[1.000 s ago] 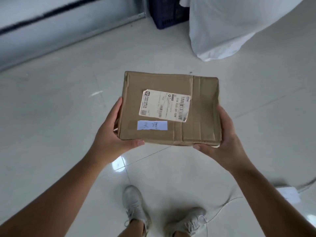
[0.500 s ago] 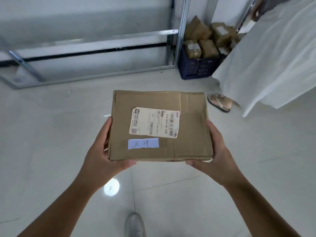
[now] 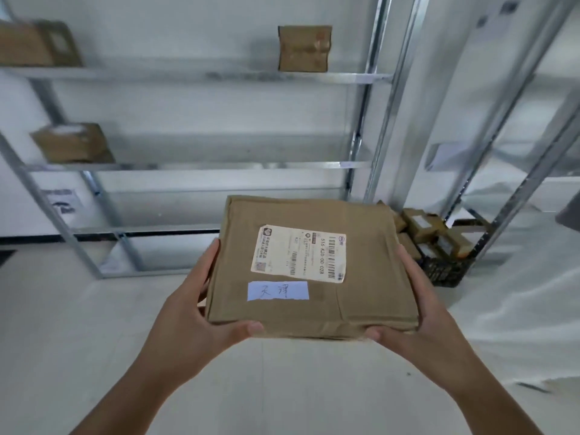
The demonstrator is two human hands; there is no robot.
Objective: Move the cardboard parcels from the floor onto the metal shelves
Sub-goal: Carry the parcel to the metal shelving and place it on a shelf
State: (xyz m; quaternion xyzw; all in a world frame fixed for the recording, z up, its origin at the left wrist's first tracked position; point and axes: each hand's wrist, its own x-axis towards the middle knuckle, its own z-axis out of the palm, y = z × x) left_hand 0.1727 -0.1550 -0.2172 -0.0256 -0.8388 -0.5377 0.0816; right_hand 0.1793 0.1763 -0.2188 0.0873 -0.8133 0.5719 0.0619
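Note:
I hold a flat cardboard parcel level in front of me, above the floor; it bears a white shipping label and a small blue handwritten tag. My left hand grips its left side with the thumb on the near edge. My right hand grips its right side the same way. The metal shelves stand straight ahead against the white wall. Three parcels sit on them: one on the upper shelf at the left, one on the upper shelf at centre, one on the middle shelf at the left.
A dark crate filled with several cardboard parcels stands on the floor at the right, beside a shelf upright. A second metal rack rises at the right. White fabric covers the floor area on the far right.
My view has tilted up from the floor and my feet to the shelves. The parcel stays held in both hands, now nearer the shelving.

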